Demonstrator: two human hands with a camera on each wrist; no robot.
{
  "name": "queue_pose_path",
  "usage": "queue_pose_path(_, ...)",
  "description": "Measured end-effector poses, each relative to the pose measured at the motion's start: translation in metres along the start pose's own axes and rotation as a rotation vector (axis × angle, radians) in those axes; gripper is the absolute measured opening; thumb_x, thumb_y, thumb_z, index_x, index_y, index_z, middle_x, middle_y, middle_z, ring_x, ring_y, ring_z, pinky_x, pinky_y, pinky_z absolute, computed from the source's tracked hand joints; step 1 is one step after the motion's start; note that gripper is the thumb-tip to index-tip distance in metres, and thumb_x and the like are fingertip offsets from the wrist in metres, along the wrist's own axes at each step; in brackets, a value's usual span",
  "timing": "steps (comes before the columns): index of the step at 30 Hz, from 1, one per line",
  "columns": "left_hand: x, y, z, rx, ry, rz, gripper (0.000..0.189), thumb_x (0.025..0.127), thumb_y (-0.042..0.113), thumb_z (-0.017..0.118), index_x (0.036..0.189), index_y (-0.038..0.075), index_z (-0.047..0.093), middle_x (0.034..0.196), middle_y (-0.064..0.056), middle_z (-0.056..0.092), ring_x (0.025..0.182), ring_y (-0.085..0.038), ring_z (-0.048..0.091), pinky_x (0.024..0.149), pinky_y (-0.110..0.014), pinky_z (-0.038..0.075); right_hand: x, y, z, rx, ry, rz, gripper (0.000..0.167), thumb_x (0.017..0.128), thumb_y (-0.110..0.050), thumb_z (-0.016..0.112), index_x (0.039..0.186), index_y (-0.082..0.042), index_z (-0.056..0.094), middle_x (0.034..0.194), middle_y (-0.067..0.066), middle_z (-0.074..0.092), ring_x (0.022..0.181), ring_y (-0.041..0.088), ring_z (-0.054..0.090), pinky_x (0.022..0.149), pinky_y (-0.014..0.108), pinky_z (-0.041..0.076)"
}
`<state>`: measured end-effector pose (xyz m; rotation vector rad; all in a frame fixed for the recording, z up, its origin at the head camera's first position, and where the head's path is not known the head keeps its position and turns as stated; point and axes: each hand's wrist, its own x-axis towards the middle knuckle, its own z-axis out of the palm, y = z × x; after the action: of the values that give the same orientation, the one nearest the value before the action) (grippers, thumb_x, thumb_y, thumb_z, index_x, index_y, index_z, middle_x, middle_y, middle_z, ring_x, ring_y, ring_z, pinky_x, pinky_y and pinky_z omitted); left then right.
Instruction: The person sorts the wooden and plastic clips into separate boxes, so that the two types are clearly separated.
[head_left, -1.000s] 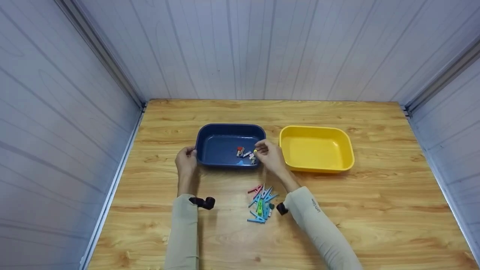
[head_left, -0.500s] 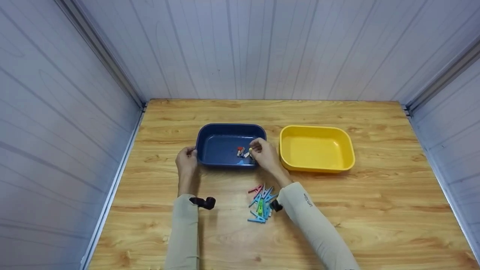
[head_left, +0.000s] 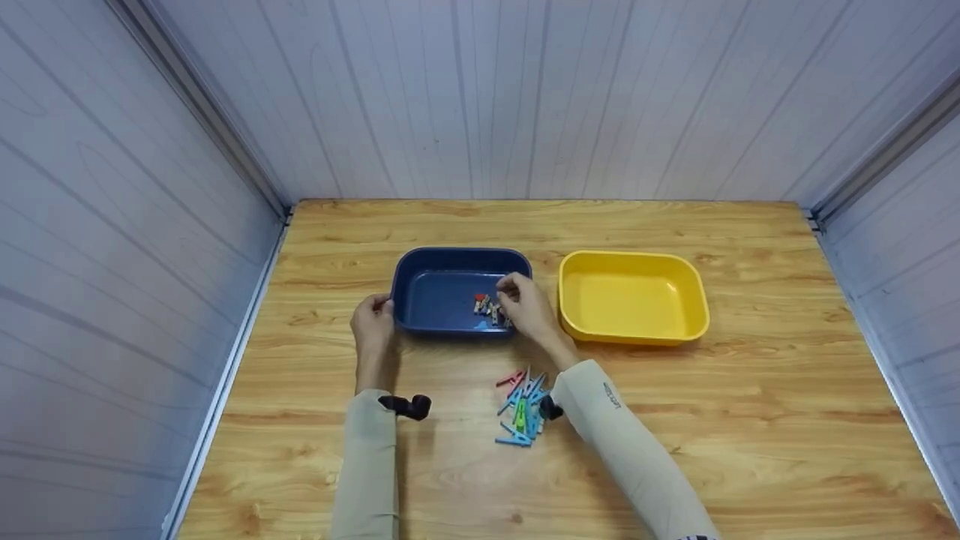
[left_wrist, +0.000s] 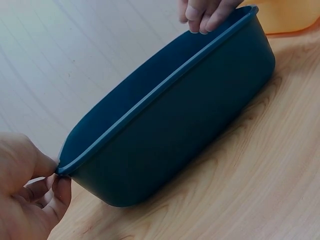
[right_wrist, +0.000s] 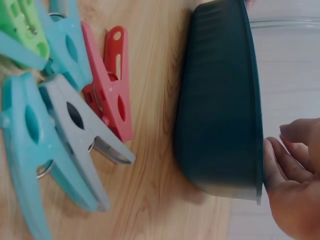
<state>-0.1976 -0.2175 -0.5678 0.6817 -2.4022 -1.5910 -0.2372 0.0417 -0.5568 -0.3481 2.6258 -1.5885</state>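
Note:
My left hand [head_left: 373, 321] pinches the left end of a dark blue plastic basin [head_left: 463, 324] by its rim, thumb above and fingers below in the left wrist view. Over the basin's right end hangs my right hand [head_left: 526, 306], its fingers loosely bent. Nothing shows between thumb and fingers in the right wrist view, where the hand [right_wrist: 295, 172] is beyond the rim. Below those fingers, several small clips [head_left: 494, 313] lie on the basin floor, one with a red top [head_left: 480, 298]. Part of that group is hidden by the hand.
A yellow basin [head_left: 634, 296] stands to the right of the blue one. On the wooden table [head_left: 442, 480] in front lies a pile of larger plastic clothespins [head_left: 521, 409], blue, green, red and grey, close to the right sleeve. Pale panel walls [head_left: 480, 97] enclose the back and sides.
My right hand has moved left, further over the blue basin. The small yellow-topped piece at its fingertips has left them, and another clip shows below. My left hand has stayed at the rim.

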Motion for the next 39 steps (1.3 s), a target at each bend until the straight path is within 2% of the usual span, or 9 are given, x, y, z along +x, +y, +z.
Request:
queue_pose_path(6,0.001,0.001,0.0,-0.012,-0.006,-0.021,0.023,0.096,0.004,0.051,0.113,-0.006,0.063,0.108,-0.021,0.062,0.098,-0.026,0.055,0.085,-0.034,0.045,-0.004,0.001,-0.003,0.05,0.008,0.024,0.014,0.091,-0.003,0.059,0.104,0.001,0.064,0.095,0.012,0.066,0.081,0.018,0.064,0.073,0.027,0.055)
queue_pose_path(10,0.0,0.001,0.0,-0.01,-0.004,-0.029,0.022,0.096,0.005,0.051,0.112,-0.005,0.063,0.107,-0.02,0.063,0.098,-0.026,0.055,0.086,-0.034,0.045,-0.009,0.002,-0.005,0.059,0.026,0.012,0.016,0.09,-0.003,0.059,0.104,0.003,0.064,0.098,0.014,0.067,0.087,0.02,0.064,0.08,0.031,0.054)
queue_pose_path(16,-0.001,0.002,0.001,-0.037,-0.005,-0.052,0.021,0.096,0.004,0.051,0.111,-0.005,0.063,0.106,-0.018,0.062,0.097,-0.024,0.054,0.085,-0.033,0.044,-0.016,0.005,-0.009,0.098,0.008,0.008,0.016,0.091,-0.003,0.058,0.105,0.003,0.063,0.103,0.017,0.067,0.094,0.022,0.062,0.087,0.036,0.052)
queue_pose_path(23,0.0,0.001,-0.001,0.036,-0.02,-0.014,0.024,0.096,0.006,0.05,0.113,-0.004,0.063,0.105,-0.019,0.062,0.098,-0.026,0.056,0.085,-0.035,0.045,-0.027,0.005,-0.015,0.071,0.029,-0.033,0.015,0.091,-0.005,0.059,0.102,0.0,0.066,0.101,0.018,0.069,0.091,0.021,0.064,0.083,0.033,0.053)
queue_pose_path(26,-0.001,0.002,-0.001,0.032,-0.013,-0.012,0.023,0.096,0.006,0.051,0.113,-0.004,0.064,0.104,-0.019,0.063,0.097,-0.026,0.057,0.085,-0.035,0.045,-0.032,0.006,-0.019,0.073,0.03,-0.044,0.015,0.091,-0.006,0.06,0.103,-0.001,0.067,0.101,0.018,0.069,0.089,0.019,0.063,0.08,0.03,0.053)
queue_pose_path(32,-0.001,0.001,0.0,0.011,-0.012,-0.021,0.022,0.096,0.005,0.052,0.111,-0.004,0.064,0.102,-0.017,0.062,0.094,-0.024,0.055,0.082,-0.033,0.045,-0.049,0.01,-0.025,0.129,0.04,-0.055,0.016,0.091,-0.006,0.061,0.104,0.002,0.066,0.102,0.02,0.068,0.089,0.02,0.063,0.08,0.03,0.054)
queue_pose_path(36,-0.001,0.0,0.0,-0.002,-0.015,-0.036,0.022,0.096,0.006,0.051,0.112,-0.004,0.064,0.103,-0.016,0.061,0.094,-0.024,0.054,0.082,-0.032,0.044,-0.062,0.017,-0.028,0.138,0.042,-0.029,0.015,0.092,-0.008,0.062,0.104,0.0,0.067,0.101,0.015,0.069,0.09,0.018,0.063,0.08,0.027,0.054)
queue_pose_path(39,-0.001,0.002,-0.001,-0.015,-0.025,-0.054,0.022,0.097,0.006,0.05,0.112,-0.003,0.063,0.104,-0.016,0.061,0.095,-0.024,0.054,0.082,-0.032,0.044,-0.075,0.008,-0.032,0.137,0.044,-0.011,0.014,0.091,-0.004,0.061,0.103,0.002,0.066,0.1,0.016,0.068,0.09,0.022,0.064,0.08,0.03,0.054)
